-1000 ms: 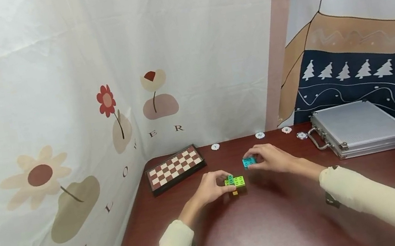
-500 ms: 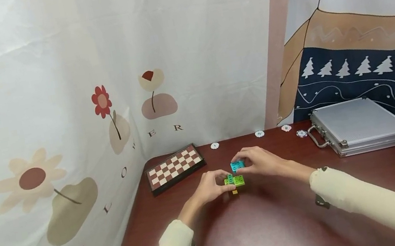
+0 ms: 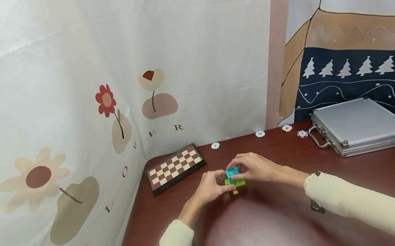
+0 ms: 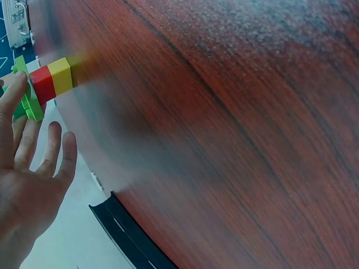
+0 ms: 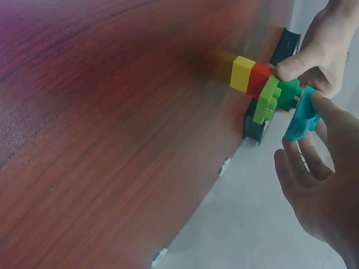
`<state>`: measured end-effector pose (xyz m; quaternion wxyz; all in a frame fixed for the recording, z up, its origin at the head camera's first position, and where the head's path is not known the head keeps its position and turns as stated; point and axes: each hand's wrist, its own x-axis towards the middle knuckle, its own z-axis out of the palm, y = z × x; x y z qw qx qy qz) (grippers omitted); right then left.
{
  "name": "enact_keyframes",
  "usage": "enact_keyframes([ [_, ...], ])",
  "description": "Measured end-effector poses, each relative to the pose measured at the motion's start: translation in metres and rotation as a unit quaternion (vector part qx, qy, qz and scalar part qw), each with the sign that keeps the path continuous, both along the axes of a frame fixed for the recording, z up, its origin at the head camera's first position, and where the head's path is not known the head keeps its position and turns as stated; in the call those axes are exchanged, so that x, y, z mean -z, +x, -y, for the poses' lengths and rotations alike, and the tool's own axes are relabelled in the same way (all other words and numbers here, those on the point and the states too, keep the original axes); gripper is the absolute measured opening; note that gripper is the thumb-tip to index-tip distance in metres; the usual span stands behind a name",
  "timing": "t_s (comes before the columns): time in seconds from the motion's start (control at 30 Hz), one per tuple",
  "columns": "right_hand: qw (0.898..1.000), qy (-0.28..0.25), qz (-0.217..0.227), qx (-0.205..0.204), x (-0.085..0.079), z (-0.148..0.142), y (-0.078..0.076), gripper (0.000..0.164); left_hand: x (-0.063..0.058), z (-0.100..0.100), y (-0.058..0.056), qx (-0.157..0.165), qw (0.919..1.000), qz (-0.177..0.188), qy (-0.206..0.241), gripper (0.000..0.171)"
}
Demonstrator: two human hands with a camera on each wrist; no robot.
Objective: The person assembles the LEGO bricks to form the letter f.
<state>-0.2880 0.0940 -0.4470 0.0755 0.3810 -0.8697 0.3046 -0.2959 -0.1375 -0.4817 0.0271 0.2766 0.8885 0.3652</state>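
Observation:
In the head view my left hand [image 3: 210,187] pinches a stack of toy building bricks. From the right wrist view, the stack runs from a yellow brick [image 5: 241,73] and a red brick [image 5: 258,80] to a wide lime-green brick [image 5: 266,103] and a darker green brick [image 5: 289,93]. The yellow end stands on the table. My right hand [image 3: 253,167] pinches a turquoise brick [image 5: 302,116] between thumb and fingers. This brick sits tilted right above the green brick's studs; whether they touch, I cannot tell. Left fingers partly hide the stack in the head view.
A chessboard case [image 3: 175,169] lies at the table's back left. Several poker chips, one of them a white chip [image 3: 215,146], lie along the back edge. A silver case [image 3: 362,126] stands at the right. Printed curtains [image 3: 209,51] hang behind the table [image 3: 263,234].
My right hand has moved left with the turquoise brick, from beside the stack to over the green brick. The left hand has stayed at the stack.

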Motion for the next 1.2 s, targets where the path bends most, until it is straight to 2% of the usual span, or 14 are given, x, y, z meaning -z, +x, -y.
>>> enact_keyframes([
  [0.4, 1.000, -0.004, -0.006, 0.019, 0.007, 0.001, 0.004, 0.028, -0.001, 0.000, 0.000, 0.002, 1.0000, 0.004, -0.007, 0.039],
  [0.83, 0.999, -0.035, -0.014, 0.036, 0.016, 0.003, 0.007, 0.029, -0.002, 0.001, 0.003, 0.001, 1.0000, 0.005, -0.004, 0.041],
  [1.2, 0.999, 0.000, -0.006, 0.035, 0.007, 0.004, 0.007, 0.028, -0.001, 0.001, 0.001, 0.002, 1.0000, 0.000, -0.002, 0.039],
])
